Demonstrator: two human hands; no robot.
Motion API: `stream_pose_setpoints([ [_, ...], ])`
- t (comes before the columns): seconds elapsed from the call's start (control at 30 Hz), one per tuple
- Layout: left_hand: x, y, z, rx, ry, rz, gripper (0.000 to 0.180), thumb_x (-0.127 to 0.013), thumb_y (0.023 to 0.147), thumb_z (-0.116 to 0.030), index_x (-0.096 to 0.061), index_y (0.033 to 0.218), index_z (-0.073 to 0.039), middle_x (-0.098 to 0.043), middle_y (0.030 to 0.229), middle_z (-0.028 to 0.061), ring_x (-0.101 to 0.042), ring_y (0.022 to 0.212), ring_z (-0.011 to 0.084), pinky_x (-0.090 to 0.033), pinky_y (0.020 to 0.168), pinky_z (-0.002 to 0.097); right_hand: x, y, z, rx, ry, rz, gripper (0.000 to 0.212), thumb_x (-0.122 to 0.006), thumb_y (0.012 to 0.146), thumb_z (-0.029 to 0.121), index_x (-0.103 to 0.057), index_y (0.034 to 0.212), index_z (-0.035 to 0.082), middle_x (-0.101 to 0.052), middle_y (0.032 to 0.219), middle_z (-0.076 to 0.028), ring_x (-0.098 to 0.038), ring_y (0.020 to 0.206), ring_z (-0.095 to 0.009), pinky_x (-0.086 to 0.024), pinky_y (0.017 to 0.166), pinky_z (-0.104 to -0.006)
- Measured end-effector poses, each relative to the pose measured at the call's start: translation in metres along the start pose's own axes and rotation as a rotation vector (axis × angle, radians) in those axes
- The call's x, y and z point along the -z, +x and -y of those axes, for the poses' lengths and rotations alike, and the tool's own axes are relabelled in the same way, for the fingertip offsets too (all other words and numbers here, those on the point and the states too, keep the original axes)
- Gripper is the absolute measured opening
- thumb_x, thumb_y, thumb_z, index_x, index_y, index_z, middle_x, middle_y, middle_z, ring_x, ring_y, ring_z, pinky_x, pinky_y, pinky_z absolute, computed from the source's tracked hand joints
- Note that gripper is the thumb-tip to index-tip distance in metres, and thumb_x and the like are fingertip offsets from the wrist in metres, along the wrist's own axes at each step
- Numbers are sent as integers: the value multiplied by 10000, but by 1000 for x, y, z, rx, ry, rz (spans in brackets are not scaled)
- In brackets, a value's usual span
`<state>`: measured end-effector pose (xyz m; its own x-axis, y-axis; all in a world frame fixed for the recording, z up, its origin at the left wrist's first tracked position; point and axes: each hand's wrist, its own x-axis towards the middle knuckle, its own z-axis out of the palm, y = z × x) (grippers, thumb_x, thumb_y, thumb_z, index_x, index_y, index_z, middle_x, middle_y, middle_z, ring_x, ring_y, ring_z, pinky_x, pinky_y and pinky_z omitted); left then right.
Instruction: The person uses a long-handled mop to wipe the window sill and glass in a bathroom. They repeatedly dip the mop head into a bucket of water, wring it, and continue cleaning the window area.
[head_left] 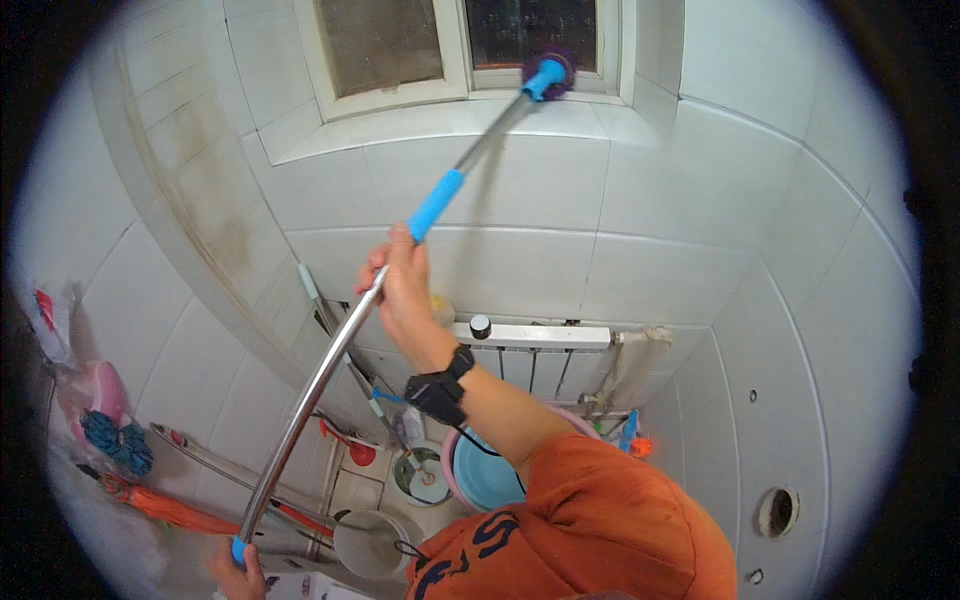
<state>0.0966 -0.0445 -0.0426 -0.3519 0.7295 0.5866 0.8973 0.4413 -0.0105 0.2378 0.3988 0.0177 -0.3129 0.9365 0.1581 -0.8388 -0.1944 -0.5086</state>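
Observation:
A long-handled mop (318, 385) with a metal pole, blue grips and a fuzzy purple head (560, 76) slants up across the view. Its head is at the lower frame of the window (528, 35); whether it touches the glass I cannot tell. My right hand (402, 290) is closed around the pole just below the upper blue grip, arm stretched out, with a black device (437, 393) strapped to the wrist. Lower left, my left hand (238, 573) grips the blue end of the pole, partly cut off by the frame edge.
A white radiator (540, 337) stands under the window, a small dark-topped container (480, 326) on it. Below are a blue basin (478, 470) and buckets (370, 545). An orange folded umbrella (175, 510) and bags hang left. A round hole (778, 513) opens in the right tiled wall.

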Motion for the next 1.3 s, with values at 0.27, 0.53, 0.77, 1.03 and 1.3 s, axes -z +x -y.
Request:
stream_pose_setpoints([
  [0.27,32,-46,-1,531,122,289,392,-610,889,-410,-660,1033,-50,-640,742,217,-619,672,420,-480,599,466,-23,-18,-51,-214,-69,155,298,-454,997,428,-325,993,159,-503,751,-23,-564,552,-159,-497,476,-341],
  [0.53,-10,-117,35,459,377,-43,474,-664,795,-531,-728,871,-68,-634,715,204,-610,615,395,-471,551,498,-5,-54,-43,-369,-91,425,571,-338,979,589,-389,1240,84,-587,1002,-89,-630,801,-181,-532,680,-343],
  [0.77,19,-114,26,491,695,-291,430,-660,785,-493,-720,977,-113,-672,788,122,-612,647,326,-452,545,449,-31,1,-35,-269,138,230,422,-477,975,459,-405,1166,90,-548,929,-77,-604,748,-198,-550,693,-386],
  [1.03,31,-31,40,372,676,-356,261,-689,744,-401,-717,859,-168,-613,583,90,-520,446,332,-395,429,466,-7,7,32,-78,287,166,270,-531,973,363,-405,1019,129,-517,856,-45,-580,701,-178,-554,627,-411],
  [1.3,-9,52,22,282,339,-296,301,-699,872,-236,-665,1010,30,-626,734,196,-557,613,350,-439,587,441,48,27,114,135,175,152,273,-508,980,368,-379,1014,131,-512,848,-48,-578,686,-187,-564,658,-430],
])
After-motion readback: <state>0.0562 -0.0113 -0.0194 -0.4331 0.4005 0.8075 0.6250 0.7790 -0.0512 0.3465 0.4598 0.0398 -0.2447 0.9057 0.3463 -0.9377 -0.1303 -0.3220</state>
